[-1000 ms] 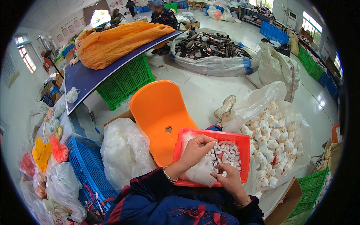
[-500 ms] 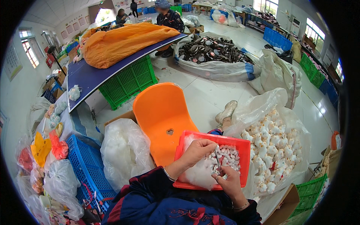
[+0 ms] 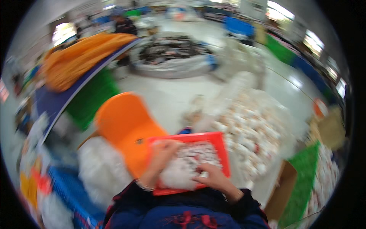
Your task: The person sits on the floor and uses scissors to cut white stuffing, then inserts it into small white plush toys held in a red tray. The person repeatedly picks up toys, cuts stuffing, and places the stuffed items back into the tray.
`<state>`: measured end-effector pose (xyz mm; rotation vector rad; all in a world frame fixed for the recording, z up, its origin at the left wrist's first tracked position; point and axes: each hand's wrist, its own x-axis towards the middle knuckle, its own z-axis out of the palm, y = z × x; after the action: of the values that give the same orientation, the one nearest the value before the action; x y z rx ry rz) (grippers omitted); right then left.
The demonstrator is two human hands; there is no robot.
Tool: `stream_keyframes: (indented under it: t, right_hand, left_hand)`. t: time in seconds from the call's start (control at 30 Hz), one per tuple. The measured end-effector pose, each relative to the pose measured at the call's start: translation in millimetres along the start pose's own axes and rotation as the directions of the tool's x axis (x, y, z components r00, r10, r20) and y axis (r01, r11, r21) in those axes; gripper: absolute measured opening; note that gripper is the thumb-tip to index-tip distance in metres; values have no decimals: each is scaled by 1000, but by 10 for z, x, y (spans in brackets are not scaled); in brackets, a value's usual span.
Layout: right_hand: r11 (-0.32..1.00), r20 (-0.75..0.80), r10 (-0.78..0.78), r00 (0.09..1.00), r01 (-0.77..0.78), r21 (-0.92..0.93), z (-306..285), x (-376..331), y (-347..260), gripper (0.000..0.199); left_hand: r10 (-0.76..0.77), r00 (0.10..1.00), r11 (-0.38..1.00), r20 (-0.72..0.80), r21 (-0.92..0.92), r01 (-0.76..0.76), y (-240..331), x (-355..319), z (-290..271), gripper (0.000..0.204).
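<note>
A red tray [image 3: 225, 154] rests on my lap, holding white stuffing fluff [image 3: 173, 176] on its left side and many small white pieces [image 3: 204, 152] on the right. Over the tray's left part is my left hand [image 3: 162, 155], so smeared by motion that its fingers do not show clearly. My right hand [image 3: 215, 177] is above the tray's near right part, fingers drawn together, with a whitish bit at their tips. Blur hides whether a tool is in it.
An orange chair [image 3: 124, 118] stands ahead on the left, beside a clear bag of white stuffing [image 3: 101, 171]. To the right lies an open bag of small white plush toys [image 3: 251, 133]. A blue basket [image 3: 72, 194] and a green crate [image 3: 303, 183] flank me.
The view has swung to the right and blurred. My hands have moved apart: the left toward the tray's left side, the right lower. The slim metal tool seen earlier cannot be made out now.
</note>
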<state>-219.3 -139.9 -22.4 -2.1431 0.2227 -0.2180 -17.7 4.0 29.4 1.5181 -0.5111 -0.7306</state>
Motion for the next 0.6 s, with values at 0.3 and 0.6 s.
stream_keyframes:
  t: [0.3,0.6]
  right_hand:
    - [897,-216,116,970,-9,443,-33,204,-165,28]
    - [883,-227,79,971,37,467,-73,212,-167,17]
  left_hand:
    - [26,962,999,270,12,-30,-580,-55,190,18]
    - [98,958,995,271,-52,-87,-482,-31,269,16]
